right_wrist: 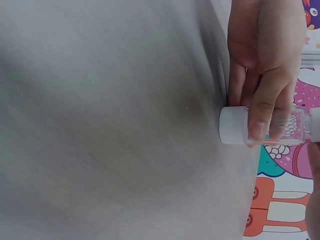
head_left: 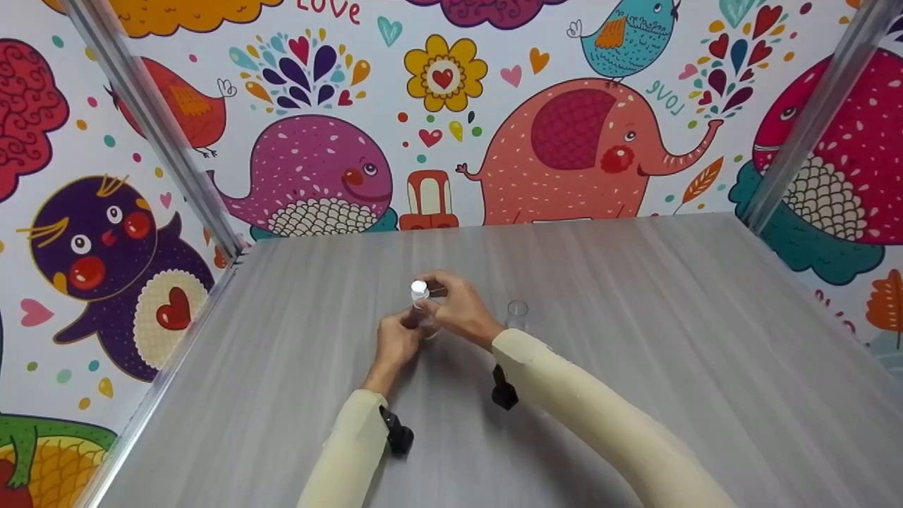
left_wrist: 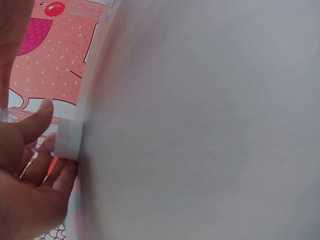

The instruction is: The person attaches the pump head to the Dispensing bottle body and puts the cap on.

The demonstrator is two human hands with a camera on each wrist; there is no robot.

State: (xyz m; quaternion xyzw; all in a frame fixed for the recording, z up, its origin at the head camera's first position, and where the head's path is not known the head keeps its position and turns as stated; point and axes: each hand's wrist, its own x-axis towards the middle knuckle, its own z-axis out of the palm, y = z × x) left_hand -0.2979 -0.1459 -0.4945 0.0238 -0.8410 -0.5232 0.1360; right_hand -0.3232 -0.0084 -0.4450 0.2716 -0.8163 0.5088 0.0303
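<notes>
A clear bottle (head_left: 427, 326) stands on the table with a white cap (head_left: 419, 288) on top. In the right wrist view a white base part (right_wrist: 233, 125) shows at its foot, and another white part (right_wrist: 315, 125) is cut off at the edge. My left hand (head_left: 398, 342) grips the lower clear body; its thumb and fingers (right_wrist: 267, 107) lie around it. Higher up, my right hand (head_left: 458, 307) holds the bottle near the cap, fingers behind and thumb in front. In the left wrist view my left hand (left_wrist: 30, 175) is beside the white base part.
A small clear glass (head_left: 518, 310) stands on the table just right of my right hand. The grey wood-grain table (head_left: 317, 303) reaches back to a wall (head_left: 451, 141) with cartoon animals. Metal posts (head_left: 162, 134) rise at both sides.
</notes>
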